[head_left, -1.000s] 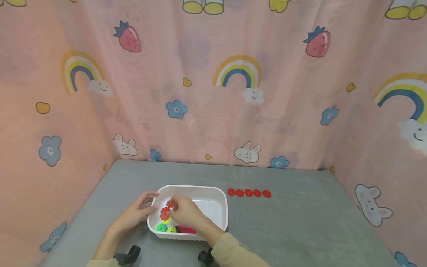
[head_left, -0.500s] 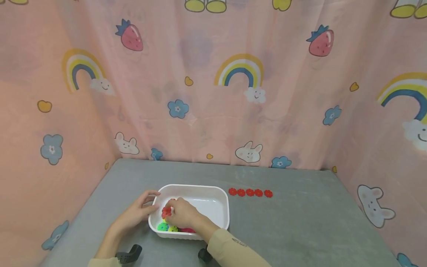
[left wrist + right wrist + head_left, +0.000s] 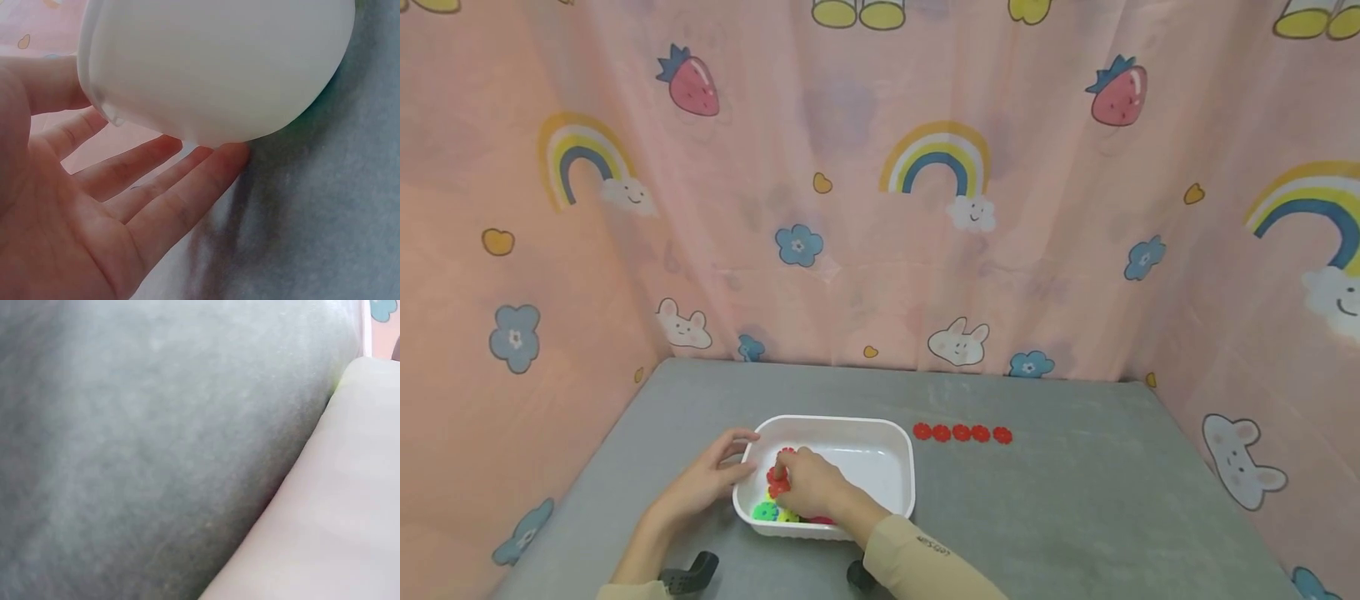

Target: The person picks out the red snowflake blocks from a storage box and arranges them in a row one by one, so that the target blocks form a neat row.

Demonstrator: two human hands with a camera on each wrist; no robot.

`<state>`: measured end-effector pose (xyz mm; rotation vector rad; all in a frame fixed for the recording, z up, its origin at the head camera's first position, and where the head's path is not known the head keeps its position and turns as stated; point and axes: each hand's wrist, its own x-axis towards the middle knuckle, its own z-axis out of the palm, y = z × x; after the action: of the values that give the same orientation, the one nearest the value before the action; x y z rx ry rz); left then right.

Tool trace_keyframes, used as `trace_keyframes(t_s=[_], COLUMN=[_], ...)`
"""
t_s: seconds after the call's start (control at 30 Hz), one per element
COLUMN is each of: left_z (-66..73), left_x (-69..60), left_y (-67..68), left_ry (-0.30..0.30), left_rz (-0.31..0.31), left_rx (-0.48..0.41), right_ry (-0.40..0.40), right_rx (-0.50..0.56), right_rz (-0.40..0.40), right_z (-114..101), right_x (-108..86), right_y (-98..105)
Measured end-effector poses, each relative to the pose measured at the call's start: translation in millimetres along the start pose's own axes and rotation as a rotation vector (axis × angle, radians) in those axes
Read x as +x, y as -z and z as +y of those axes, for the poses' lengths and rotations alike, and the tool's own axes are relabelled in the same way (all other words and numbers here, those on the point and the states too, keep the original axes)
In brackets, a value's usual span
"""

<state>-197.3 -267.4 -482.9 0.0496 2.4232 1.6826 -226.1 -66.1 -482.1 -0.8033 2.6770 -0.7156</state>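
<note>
In the head view, my left hand (image 3: 709,472) rests against the left end of a white plastic tray (image 3: 891,433). Its fingers are nearly straight, touching the tray's outer wall (image 3: 219,62) in the left wrist view. My right hand (image 3: 812,485) reaches into the tray's left part. Thumb and index finger pinch a red flower-shaped disc (image 3: 777,482); the fingers hide part of it. Below lie a green disc (image 3: 765,511) and a yellow disc (image 3: 787,516), with a dark pink piece (image 3: 820,521) partly behind the right wrist. The right wrist view shows the tray's outside but no fingers.
Several red flower-shaped discs (image 3: 962,432) lie in a row on the grey table (image 3: 1075,500), right of the tray. A patterned pink curtain (image 3: 865,292) encloses the back and sides. A black wrist mount (image 3: 691,573) sits by the left sleeve.
My right hand has lowered slightly within the tray, and its thumb and index finger have closed around red discs at the left. My left hand and the row outside stay put.
</note>
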Motion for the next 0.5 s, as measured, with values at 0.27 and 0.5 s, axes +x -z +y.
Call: trace_keyframes(t_s=[0.27, 0.5], left_z=[2.8, 1.5], left_x=[0.1, -0.2], left_y=[-1.2, -0.9], left_ry=[0.008, 0.024], left_rz=[-0.001, 0.002], left_rx=[-0.007, 0.009], right_ry=[-0.027, -0.028], right_rx=[0.079, 0.185], right_rz=[0.011, 0.025], right_z=[4.3, 5.1], right_x=[-1.7, -12.6], right_y=[1.7, 9.7])
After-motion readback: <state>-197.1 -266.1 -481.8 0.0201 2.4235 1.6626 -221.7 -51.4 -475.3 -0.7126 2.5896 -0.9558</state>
